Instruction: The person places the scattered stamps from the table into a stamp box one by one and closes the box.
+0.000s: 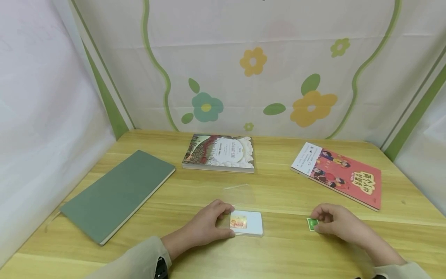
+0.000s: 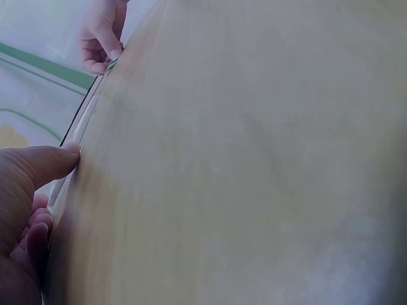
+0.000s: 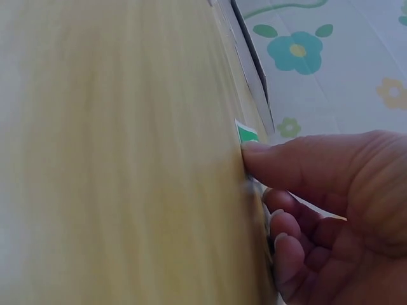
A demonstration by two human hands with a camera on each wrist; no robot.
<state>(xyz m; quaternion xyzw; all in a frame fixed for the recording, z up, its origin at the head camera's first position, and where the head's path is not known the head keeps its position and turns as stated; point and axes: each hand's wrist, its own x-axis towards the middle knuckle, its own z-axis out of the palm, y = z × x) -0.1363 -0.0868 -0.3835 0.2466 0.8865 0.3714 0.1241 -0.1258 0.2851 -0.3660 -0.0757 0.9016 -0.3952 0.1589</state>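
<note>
A small white stack of rounded cards [image 1: 254, 223] lies flat on the wooden table, bearing a yellow-and-orange sticker [image 1: 238, 222] at its left end. My left hand [image 1: 209, 226] holds this stack by its left end, thumb at the near corner and index finger at the far one. To the right, my right hand [image 1: 336, 223] pinches a small green sticker [image 1: 311, 224] with a white border between thumb and index finger, low over the table. In the right wrist view, a corner of the green sticker [image 3: 245, 132] pokes out past the thumb; the other fingers are curled.
A clear plastic sheet [image 1: 240, 195] lies just behind the white stack. Farther left is a green notebook [image 1: 120, 192]. An illustrated book [image 1: 219, 153] lies at the back middle, and a red book [image 1: 343, 174] at the back right. Patterned cloth [image 1: 226, 58] encloses the table [image 1: 271, 255].
</note>
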